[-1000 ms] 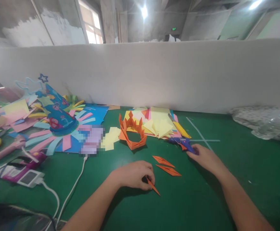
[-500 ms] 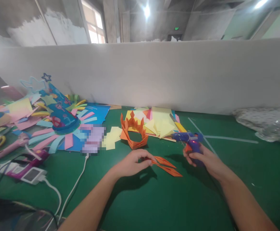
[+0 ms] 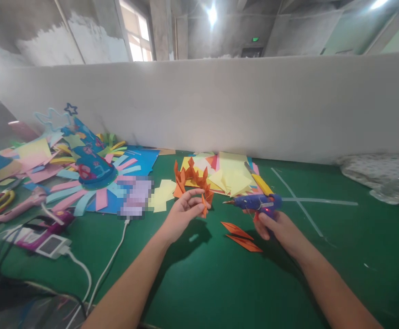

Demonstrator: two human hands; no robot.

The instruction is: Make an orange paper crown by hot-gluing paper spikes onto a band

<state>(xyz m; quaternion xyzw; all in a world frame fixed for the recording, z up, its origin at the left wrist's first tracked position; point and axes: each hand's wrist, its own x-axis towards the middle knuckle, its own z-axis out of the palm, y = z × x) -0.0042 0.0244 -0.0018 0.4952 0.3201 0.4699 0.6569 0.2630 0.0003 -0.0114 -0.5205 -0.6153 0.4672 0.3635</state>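
Your left hand [image 3: 183, 211] has its grip pinched on a small folded paper piece [image 3: 204, 208], orange, narrow and pointed, held in front of the orange paper crown [image 3: 191, 173]; whether the two touch, I can't tell. The crown is a ring of crisply creased sections with spiky tips, standing on the smooth green bench [image 3: 202, 288], partly hidden by your fingers. Your right hand [image 3: 279, 227] has its grip wrapped around the handle of a blue-purple plastic glue gun [image 3: 254, 202], its slim nozzle facing your left hand, apart from the folded piece. A pale label on the gun's side is too small to read; a red light glows near the handle. Nearer you, two flat, elongated orange paper diamonds [image 3: 244, 243] lie side by side. Behind the gun, a yellow-handled cutter [image 3: 263, 184] rests by matte, pale yellow paper sheets [image 3: 235, 173]. To your left stands a patterned blue cone hat [image 3: 95, 164].
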